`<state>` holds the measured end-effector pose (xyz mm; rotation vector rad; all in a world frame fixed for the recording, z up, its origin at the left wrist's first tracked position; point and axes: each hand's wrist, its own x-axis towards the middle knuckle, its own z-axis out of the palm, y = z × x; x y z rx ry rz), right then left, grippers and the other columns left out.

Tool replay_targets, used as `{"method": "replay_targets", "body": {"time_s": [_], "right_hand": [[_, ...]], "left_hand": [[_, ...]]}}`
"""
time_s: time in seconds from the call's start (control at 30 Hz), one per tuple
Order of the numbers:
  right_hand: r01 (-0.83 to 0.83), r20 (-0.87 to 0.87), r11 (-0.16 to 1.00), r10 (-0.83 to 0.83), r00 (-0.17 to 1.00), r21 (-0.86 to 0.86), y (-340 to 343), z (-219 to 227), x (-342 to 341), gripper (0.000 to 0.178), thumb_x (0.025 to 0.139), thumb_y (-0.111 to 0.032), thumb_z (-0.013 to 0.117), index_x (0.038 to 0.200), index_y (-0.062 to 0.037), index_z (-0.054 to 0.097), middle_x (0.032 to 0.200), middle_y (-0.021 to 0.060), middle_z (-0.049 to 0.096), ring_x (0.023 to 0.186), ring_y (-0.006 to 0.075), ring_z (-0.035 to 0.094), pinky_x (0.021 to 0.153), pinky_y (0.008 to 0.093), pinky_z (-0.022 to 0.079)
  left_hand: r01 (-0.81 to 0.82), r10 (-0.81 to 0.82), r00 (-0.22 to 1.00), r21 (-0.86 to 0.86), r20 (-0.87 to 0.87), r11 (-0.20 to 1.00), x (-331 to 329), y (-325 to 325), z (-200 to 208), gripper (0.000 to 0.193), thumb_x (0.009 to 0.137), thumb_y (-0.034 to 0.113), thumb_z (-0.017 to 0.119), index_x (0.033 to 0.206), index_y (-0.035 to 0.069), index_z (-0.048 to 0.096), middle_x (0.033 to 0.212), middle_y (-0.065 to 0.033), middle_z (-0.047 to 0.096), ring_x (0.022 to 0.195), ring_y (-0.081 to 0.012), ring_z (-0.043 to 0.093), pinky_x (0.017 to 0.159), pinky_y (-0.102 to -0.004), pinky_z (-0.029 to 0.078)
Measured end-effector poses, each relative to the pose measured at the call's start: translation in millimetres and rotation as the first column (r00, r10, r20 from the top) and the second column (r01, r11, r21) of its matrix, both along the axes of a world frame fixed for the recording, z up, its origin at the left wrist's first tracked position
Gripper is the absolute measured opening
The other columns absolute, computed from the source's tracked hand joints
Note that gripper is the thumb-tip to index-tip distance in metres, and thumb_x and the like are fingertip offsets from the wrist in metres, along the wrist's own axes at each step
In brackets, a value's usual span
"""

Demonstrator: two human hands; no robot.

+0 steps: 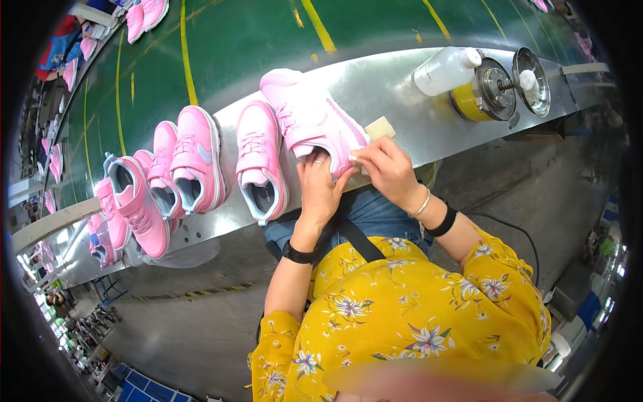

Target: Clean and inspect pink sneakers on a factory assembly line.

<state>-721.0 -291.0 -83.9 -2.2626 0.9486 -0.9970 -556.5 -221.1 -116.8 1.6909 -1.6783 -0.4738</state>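
A pink child's shoe point(308, 114) lies tilted on the metal bench point(402, 100) in front of me. My left hand point(320, 184) grips its heel end from below, with a ring on one finger and a black band on the wrist. My right hand point(387, 167) pinches a small pale piece against the shoe's heel side; I cannot tell what the piece is. A tan block point(380, 127) rests on the bench just behind my right hand. A second pink shoe point(260, 161) lies flat just left of the held one.
Several more pink shoes point(167, 174) crowd the bench's left part. A white plastic bottle point(445, 69) and a round metal pot with a yellow band point(489, 90) stand at the right. A green conveyor belt point(234, 40) runs behind, carrying other pink shoes point(147, 15).
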Motion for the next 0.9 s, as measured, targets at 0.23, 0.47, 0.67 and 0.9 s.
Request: {"method": "replay_targets", "body": {"time_s": [0.23, 0.47, 0.67, 0.9], "right_hand": [[0.134, 0.167, 0.989, -0.144, 0.975, 0.066, -43, -1, 20, 0.009, 0.083, -0.003, 0.073, 0.092, -0.0024, 0.072, 0.082, 0.0102, 0.059, 0.072, 0.0258, 0.063, 0.065, 0.0342, 0.052], [0.136, 0.136, 0.985, -0.150, 0.979, 0.108, -32, 5, 3, 0.009, 0.083, -0.004, 0.073, 0.092, -0.0033, 0.072, 0.082, 0.0096, 0.060, 0.072, 0.0251, 0.063, 0.064, 0.0341, 0.051], [0.148, 0.221, 0.987, -0.133, 0.966, -0.056, -27, 26, 3, 0.016, 0.081, -0.001, 0.074, 0.096, -0.0058, 0.073, 0.083, 0.0077, 0.059, 0.071, 0.0221, 0.063, 0.060, 0.0325, 0.053], [0.148, 0.351, 0.956, -0.051, 0.935, -0.255, -49, 59, 20, 0.025, 0.076, 0.003, 0.076, 0.099, -0.0050, 0.074, 0.086, 0.0056, 0.063, 0.074, 0.0214, 0.066, 0.062, 0.0295, 0.056]], "left_hand": [[0.146, -0.141, 0.982, -0.031, 0.127, 0.989, 9, -10, 14, 0.033, 0.082, 0.020, 0.075, 0.112, 0.007, 0.066, 0.117, -0.0102, 0.062, 0.112, -0.0313, 0.054, 0.092, -0.0447, 0.035], [0.125, -0.110, 0.986, -0.118, 0.127, 0.985, -1, -21, 21, 0.030, 0.080, 0.018, 0.077, 0.108, 0.009, 0.069, 0.106, -0.0065, 0.067, 0.101, -0.0254, 0.059, 0.087, -0.0391, 0.033], [-0.082, 0.067, 0.981, -0.078, -0.182, 0.994, -9, -39, 44, 0.022, 0.084, 0.021, 0.076, 0.104, 0.012, 0.072, 0.094, -0.0040, 0.069, 0.089, -0.0237, 0.060, 0.081, -0.0363, 0.033], [-0.103, 0.152, 0.603, 0.112, -0.783, 0.988, -12, -46, 94, 0.022, 0.099, 0.015, 0.064, 0.115, 0.001, 0.068, 0.111, -0.0022, 0.069, 0.101, -0.0083, 0.060, 0.089, -0.0248, 0.046]]}}
